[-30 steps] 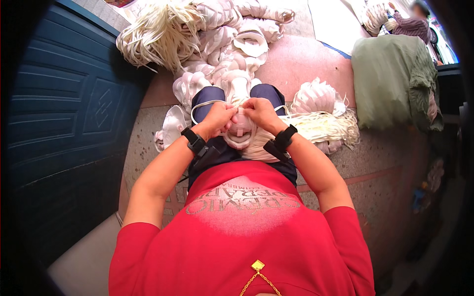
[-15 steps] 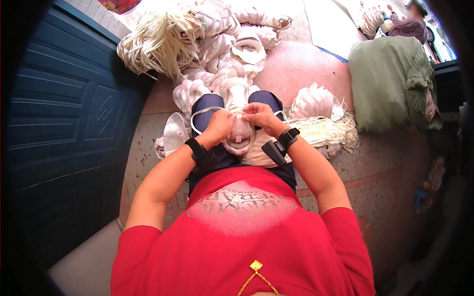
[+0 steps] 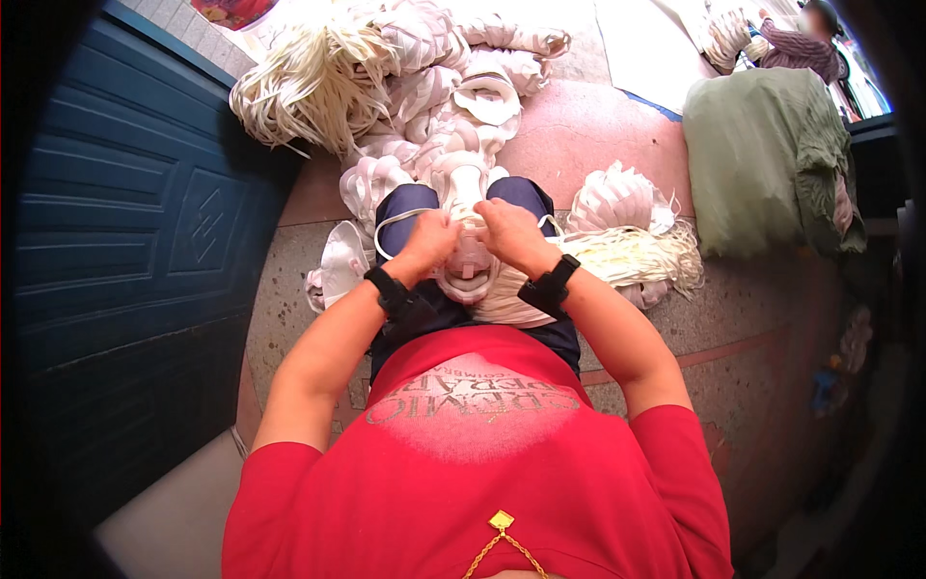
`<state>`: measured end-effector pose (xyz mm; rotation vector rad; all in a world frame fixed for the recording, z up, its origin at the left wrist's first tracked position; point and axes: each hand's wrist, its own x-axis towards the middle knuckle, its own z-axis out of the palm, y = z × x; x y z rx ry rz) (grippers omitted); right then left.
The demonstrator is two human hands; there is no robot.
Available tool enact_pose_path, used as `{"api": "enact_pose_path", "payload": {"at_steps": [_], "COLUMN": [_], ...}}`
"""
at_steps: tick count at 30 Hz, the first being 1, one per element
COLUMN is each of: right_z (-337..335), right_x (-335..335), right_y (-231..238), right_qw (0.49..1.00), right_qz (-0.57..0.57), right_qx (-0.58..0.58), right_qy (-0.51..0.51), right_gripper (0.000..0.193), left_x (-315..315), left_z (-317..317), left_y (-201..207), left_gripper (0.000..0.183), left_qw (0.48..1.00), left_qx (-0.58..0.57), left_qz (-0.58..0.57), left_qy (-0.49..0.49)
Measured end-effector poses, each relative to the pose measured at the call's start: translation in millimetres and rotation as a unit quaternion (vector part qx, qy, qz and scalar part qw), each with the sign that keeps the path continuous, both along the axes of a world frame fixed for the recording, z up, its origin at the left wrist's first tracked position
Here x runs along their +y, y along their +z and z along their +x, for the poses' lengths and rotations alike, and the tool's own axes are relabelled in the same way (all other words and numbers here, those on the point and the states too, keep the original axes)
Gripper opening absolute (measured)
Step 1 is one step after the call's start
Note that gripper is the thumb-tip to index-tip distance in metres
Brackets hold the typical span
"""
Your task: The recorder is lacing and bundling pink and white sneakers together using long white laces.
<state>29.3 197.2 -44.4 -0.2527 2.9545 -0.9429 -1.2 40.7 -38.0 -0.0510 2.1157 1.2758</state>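
Observation:
A pale pink and white shoe upper (image 3: 469, 262) lies between my knees, with a white shoelace run through it. On its left side my left hand (image 3: 433, 241) is closed, pinching the shoelace (image 3: 382, 230), which loops out over my left knee. My right hand (image 3: 514, 234) is closed at the upper's other side, its fingertips bent inward near the lacing. Another bit of lace curves out behind that hand over my right knee. The exact grip of the right fingertips is hidden by the hand.
Stacked shoe uppers (image 3: 424, 106) pile up ahead, with a thick bundle of cream laces (image 3: 318, 87) on top. More laces (image 3: 646, 256) lie at right beside fanned uppers (image 3: 617, 201). A blue door (image 3: 125, 212) stands left, a green-covered bulk (image 3: 748, 164) right. Another person (image 3: 801, 50) sits far right.
My right hand has turned, its fingers drawing closer together and curling over toward the upper. My left hand stays nearly in place, tilted slightly. The upper has hardly moved.

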Motion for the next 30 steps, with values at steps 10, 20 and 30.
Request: {"api": "enact_pose_path", "payload": {"at_steps": [10, 20, 30], "right_z": [-18.5, -19.9, -21.3], "right_x": [-1.7, 15.2, 9.9], "right_y": [10.5, 22.8, 36.3], "right_qw": [0.941, 0.955, 0.969], "right_qz": [-0.282, -0.266, -0.214], "right_qx": [-0.174, -0.134, -0.12], "right_qy": [0.065, 0.0, 0.024], "right_gripper": [0.026, 0.026, 0.023], "left_x": [-24.9, -28.4, -23.1], "left_z": [-23.5, -6.0, -14.5], "left_y": [50.2, 2.1, -5.4], "left_gripper": [0.019, 0.019, 0.025], "left_qw": [0.969, 0.992, 0.977], "left_qx": [-0.133, 0.04, 0.108], "left_qz": [0.195, 0.048, -0.104], "left_qy": [-0.071, -0.107, -0.151]}}
